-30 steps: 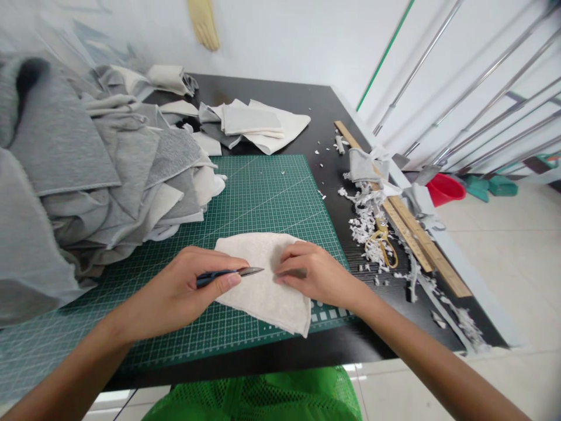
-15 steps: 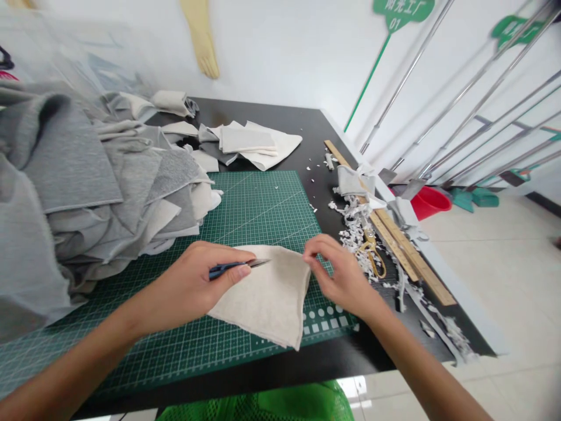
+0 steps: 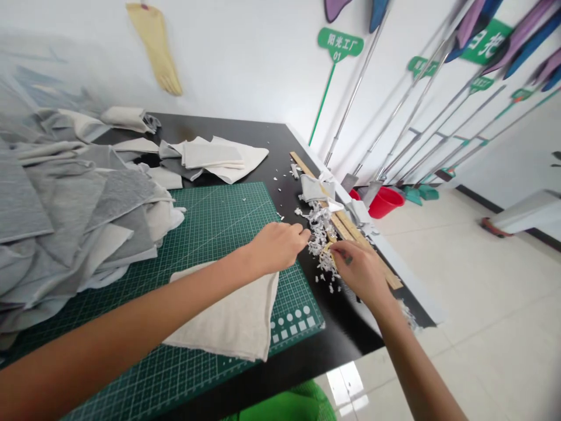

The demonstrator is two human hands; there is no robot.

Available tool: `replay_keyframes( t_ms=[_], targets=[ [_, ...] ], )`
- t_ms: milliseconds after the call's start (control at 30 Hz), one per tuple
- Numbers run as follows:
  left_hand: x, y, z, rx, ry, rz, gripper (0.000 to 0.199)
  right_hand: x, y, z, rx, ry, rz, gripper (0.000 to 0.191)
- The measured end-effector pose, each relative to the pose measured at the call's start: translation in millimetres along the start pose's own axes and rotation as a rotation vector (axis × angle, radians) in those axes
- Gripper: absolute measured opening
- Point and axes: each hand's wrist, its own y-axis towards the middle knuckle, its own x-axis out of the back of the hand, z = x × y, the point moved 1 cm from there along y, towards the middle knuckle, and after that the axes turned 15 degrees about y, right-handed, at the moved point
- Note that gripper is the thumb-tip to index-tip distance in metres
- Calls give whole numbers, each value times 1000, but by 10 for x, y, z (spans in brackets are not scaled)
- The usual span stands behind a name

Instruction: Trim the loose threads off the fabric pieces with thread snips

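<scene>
My left hand (image 3: 283, 245) reaches across the right part of the green cutting mat (image 3: 210, 219), its fingers bent closed; what they hold, if anything, is hidden. Just right of it, my right hand (image 3: 357, 266) pinches at the yellow scissors handle (image 3: 328, 248) among pale fabric scraps (image 3: 319, 221). A folded cream cloth (image 3: 228, 316) lies on the mat, partly under my left forearm. The small dark-handled snips cannot be made out.
Grey cloths (image 3: 65, 216) are heaped at the left. Folded pieces (image 3: 213, 156) lie behind the mat. Wooden rulers (image 3: 350, 231) run along the table's right edge. Red bucket (image 3: 385, 202) and long-handled tools stand beyond on the floor.
My left hand has moved right, off the cream cloth toward the scraps. My right hand has let go of the cloth's edge and is now at the scissors. The view has turned right.
</scene>
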Motion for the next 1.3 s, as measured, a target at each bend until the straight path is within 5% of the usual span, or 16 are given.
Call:
replay_keyframes(
  t_ms=[133,333,467,633,833,1033,1300],
  targets=[
    [-183,246,-110,-100,60,-9,26,-20,1,-2,-37,-14,-43,29],
    [-209,183,-92,-85,100,-54,32,-50,-11,-35,-73,14,-116,22],
    [-26,-40,51,39,94,-80,34,-61,-20,27,-42,88,-143,23],
    [328,-646,284,214,-110,-202,39,-60,-93,414,107,302,-218,22],
    [246,-1525,424,403,-438,54,37,-305,-259,940,309,511,173,29],
    [120,-2179,333,484,-648,152,35,-390,-359,1068,360,628,539,31],
    [229,-2215,121,333,-685,229,34,-446,-442,1067,499,454,693,32]
  ],
)
